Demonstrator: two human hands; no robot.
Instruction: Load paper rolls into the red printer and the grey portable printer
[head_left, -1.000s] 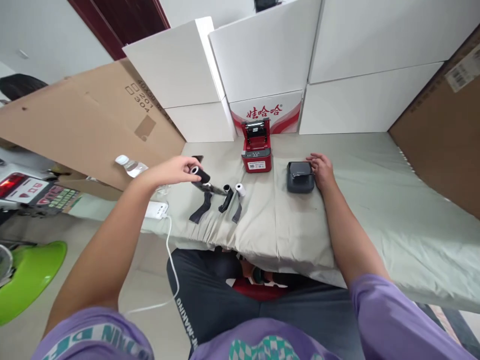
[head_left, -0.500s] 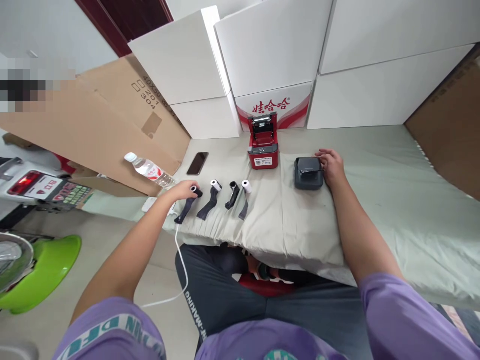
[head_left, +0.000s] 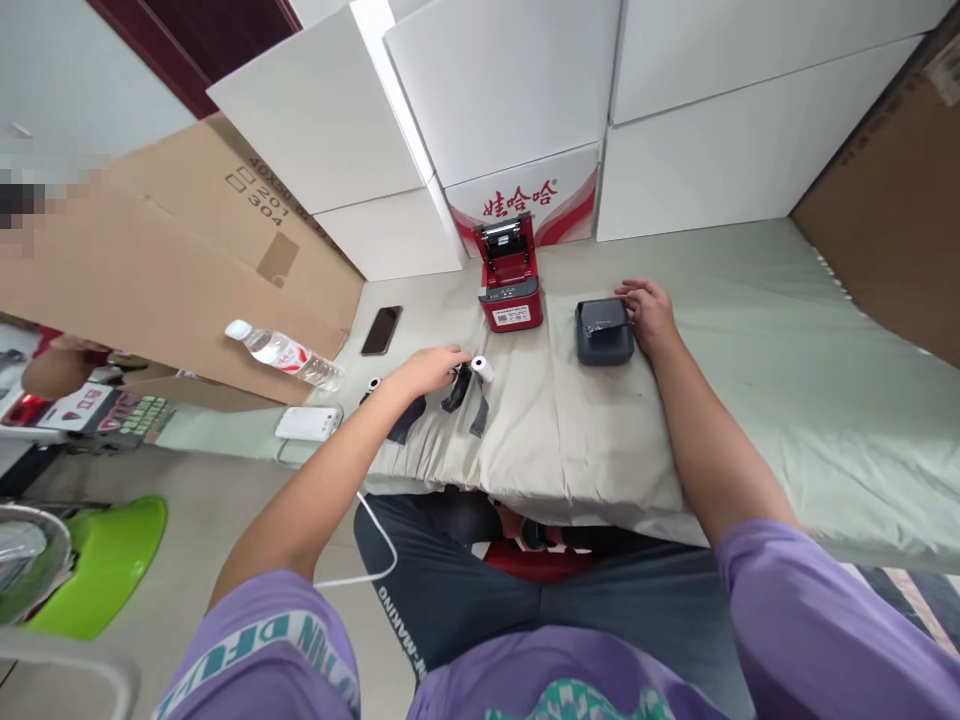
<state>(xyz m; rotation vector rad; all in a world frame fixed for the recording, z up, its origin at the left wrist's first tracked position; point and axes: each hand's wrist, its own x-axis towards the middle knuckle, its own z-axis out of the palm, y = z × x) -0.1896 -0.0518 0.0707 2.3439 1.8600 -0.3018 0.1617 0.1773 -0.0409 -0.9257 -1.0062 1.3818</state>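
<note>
My left hand (head_left: 437, 370) reaches across the row of small rolls, fingers stretched out over the roll of dark ribbon (head_left: 456, 388). Whether the fingertips touch it cannot be made out. Just to its right lies a white-ended roll (head_left: 482, 369) with a grey strip hanging toward me. Under my left forearm, two more rolls are partly hidden; one dark tail (head_left: 406, 420) shows. My right hand (head_left: 651, 314) rests against the right side of a dark grey box-shaped device (head_left: 604, 335), its fingers apart near the back corner. A black strip lies over the device's top.
A red printer (head_left: 513, 290) with its lid raised stands at the middle back, before white boxes (head_left: 510, 90). To the left are a phone (head_left: 382, 330), a water bottle (head_left: 289, 358) lying tilted, a white power bank (head_left: 309, 423) and a cardboard sheet (head_left: 187, 260).
My left hand has moved right, from the leftmost roll to the third one, and left that roll behind. My right hand stays at the grey device. The view has shifted slightly.
</note>
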